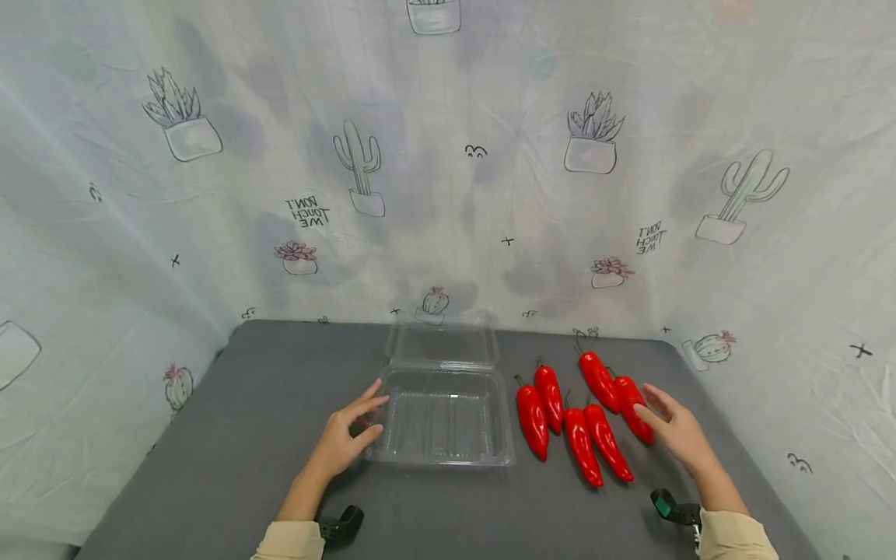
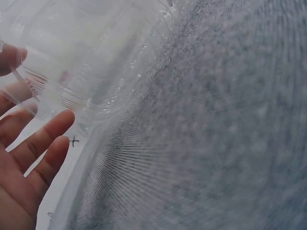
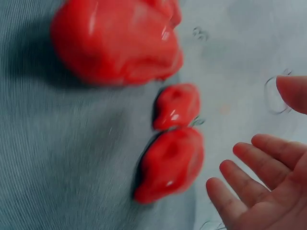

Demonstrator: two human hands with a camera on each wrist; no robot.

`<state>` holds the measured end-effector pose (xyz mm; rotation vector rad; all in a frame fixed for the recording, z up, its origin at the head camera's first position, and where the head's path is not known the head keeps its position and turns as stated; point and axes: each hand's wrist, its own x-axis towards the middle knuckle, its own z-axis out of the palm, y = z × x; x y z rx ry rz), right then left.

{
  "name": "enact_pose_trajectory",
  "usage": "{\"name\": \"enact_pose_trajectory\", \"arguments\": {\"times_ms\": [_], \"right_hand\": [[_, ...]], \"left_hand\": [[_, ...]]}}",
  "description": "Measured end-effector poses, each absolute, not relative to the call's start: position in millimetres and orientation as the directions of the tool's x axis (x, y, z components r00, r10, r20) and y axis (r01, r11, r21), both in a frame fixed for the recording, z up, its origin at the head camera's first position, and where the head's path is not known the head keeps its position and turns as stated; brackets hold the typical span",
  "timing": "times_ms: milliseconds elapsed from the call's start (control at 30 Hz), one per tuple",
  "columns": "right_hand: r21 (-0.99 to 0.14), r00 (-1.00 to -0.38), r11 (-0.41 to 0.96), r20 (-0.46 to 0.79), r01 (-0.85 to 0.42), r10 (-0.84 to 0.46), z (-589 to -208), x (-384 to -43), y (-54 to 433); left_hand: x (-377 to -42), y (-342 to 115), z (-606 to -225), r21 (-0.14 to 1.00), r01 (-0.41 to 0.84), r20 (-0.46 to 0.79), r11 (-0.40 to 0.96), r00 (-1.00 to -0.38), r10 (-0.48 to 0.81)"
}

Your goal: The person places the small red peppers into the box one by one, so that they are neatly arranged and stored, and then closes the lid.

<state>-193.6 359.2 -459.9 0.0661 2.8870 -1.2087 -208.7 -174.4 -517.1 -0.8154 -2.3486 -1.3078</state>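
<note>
A clear plastic clamshell box [image 1: 448,428] lies on the table with its lid [image 1: 442,346] folded back. My left hand [image 1: 339,439] is at the box's left rim, thumb and fingers spread; in the left wrist view the fingers overlap the clear wall [image 2: 96,57]. Several red chili peppers with thin dark stems lie right of the box, in pairs. My right hand [image 1: 675,432] hovers beside the rightmost pepper [image 1: 630,400], fingers apart and nothing gripped. The right wrist view shows that hand [image 3: 268,187] with fingers extended, away from the red peppers [image 3: 172,163].
A grey cloth-covered table [image 1: 252,404] carries everything. White curtain [image 1: 448,194] printed with cacti and potted plants hangs behind and at both sides. Black straps sit on both wrists, below light beige sleeves [image 1: 290,540].
</note>
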Motion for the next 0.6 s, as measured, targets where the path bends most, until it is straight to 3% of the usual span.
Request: {"name": "enact_pose_trajectory", "arguments": {"times_ms": [233,600], "right_hand": [[-0.742,-0.997,0.667,-0.07,0.07,0.027,-471,-210,376],[-0.719,-0.988,0.682,-0.154,0.129,0.025,-489,-225,382]], "left_hand": [[-215,-174,-523,0.683,0.635,0.565,0.36,-0.772,0.291],[-197,-168,-494,0.689,0.668,0.59,0.282,-0.743,0.316]]}}
